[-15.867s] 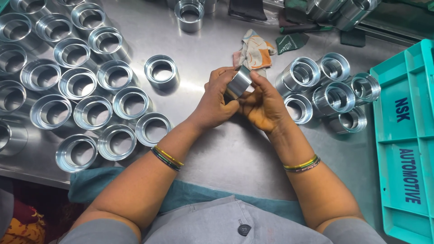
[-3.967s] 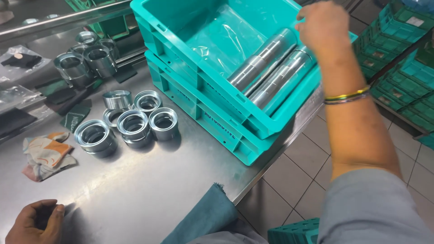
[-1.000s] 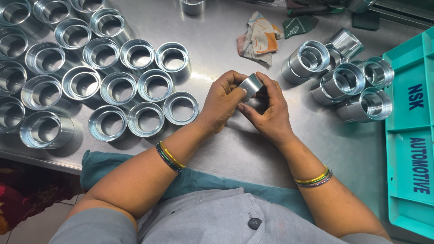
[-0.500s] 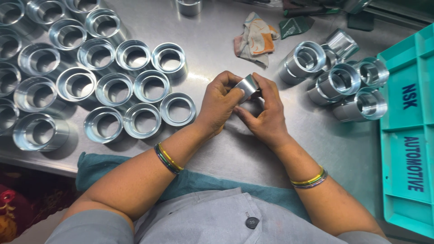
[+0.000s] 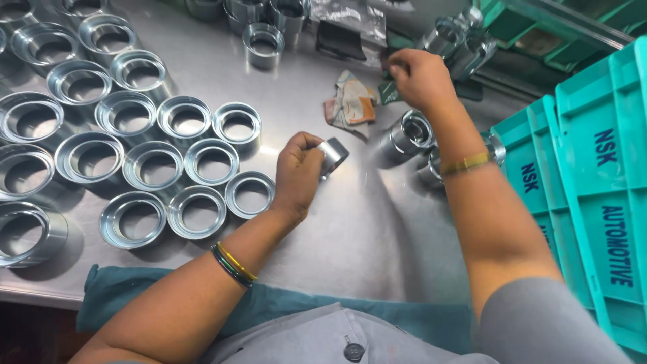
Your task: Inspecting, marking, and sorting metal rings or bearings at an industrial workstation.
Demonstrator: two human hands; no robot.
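Right hand (image 5: 419,77) has left the shiny steel ring (image 5: 332,155), now gripped left-handed.

Clear plastic bag (image 5: 350,13), perhaps crumpled, at table's far edge; teal crates (image 5: 606,202) bear dark-blue lettering.

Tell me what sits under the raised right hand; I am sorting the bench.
Below the right hand a metal ring lies on the steel table, beside a crumpled cloth. The forearm covers other rings behind it; they cannot be counted.
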